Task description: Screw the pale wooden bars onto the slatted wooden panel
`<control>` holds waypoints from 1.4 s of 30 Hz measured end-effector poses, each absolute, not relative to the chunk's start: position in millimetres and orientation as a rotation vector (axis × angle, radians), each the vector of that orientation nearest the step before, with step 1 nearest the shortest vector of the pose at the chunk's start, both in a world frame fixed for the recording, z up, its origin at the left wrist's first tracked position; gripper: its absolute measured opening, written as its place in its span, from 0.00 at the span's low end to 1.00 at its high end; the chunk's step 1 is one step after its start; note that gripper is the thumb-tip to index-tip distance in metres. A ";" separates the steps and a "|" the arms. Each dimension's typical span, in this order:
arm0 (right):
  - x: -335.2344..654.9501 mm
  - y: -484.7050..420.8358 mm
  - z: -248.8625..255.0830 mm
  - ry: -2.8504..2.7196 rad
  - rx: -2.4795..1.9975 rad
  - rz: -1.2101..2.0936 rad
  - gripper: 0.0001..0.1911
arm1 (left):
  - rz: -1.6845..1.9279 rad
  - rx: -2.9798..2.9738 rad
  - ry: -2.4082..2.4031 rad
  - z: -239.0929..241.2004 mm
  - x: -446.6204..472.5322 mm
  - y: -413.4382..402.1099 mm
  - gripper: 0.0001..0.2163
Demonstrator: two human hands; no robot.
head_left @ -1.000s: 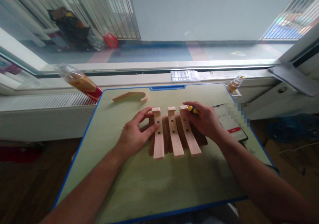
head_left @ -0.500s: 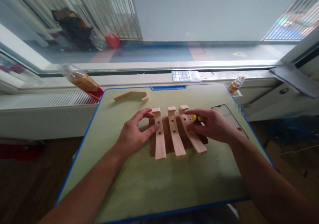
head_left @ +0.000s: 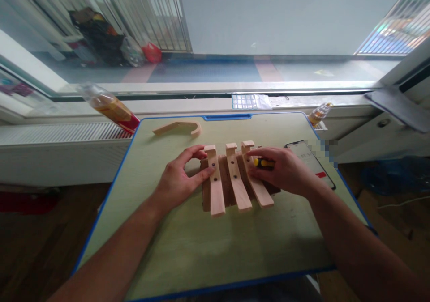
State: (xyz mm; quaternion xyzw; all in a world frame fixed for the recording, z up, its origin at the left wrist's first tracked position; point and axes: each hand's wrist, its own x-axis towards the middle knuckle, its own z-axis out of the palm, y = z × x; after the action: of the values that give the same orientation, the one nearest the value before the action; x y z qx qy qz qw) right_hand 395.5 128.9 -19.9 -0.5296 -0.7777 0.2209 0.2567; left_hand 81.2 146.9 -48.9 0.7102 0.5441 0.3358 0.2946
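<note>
Three pale wooden hooks lie side by side across a brown wooden board [head_left: 205, 199]. My left hand [head_left: 178, 174] grips the left hook [head_left: 217, 192], its thumb on the front near two dark screws and its fingers behind the upper end. The middle hook [head_left: 239, 188] also shows two dark screws and is untouched. My right hand [head_left: 284, 168] keeps a yellow-and-black screwdriver [head_left: 264, 163] tucked in its curled fingers. Its index finger and thumb press on the upper part of the right hook [head_left: 259, 190], where one dark spot shows. The screwdriver's tip is hidden.
A loose curved wooden hook [head_left: 178, 125] lies at the back left of the blue-edged table [head_left: 201, 257]. A phone [head_left: 311, 161] rests beside my right wrist. Bottles [head_left: 116, 109] stand beyond the back corners, below the window.
The right hook's lower end has swung left, bringing it closer to parallel with the middle hook. My right hand and the screwdriver have shifted slightly left with it. The left hand stays put.
</note>
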 end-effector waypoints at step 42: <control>392.8 111.2 5.5 -1.664 -1.217 0.784 0.11 | 0.807 2.066 1.131 38.6 127.1 133.6 0.08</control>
State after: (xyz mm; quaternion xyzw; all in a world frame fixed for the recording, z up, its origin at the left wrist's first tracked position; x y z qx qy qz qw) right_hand 392.8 111.2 5.5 -0.4925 -0.6733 0.3174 0.4510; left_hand 127.1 133.6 38.6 0.7862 0.4303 0.3070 0.3201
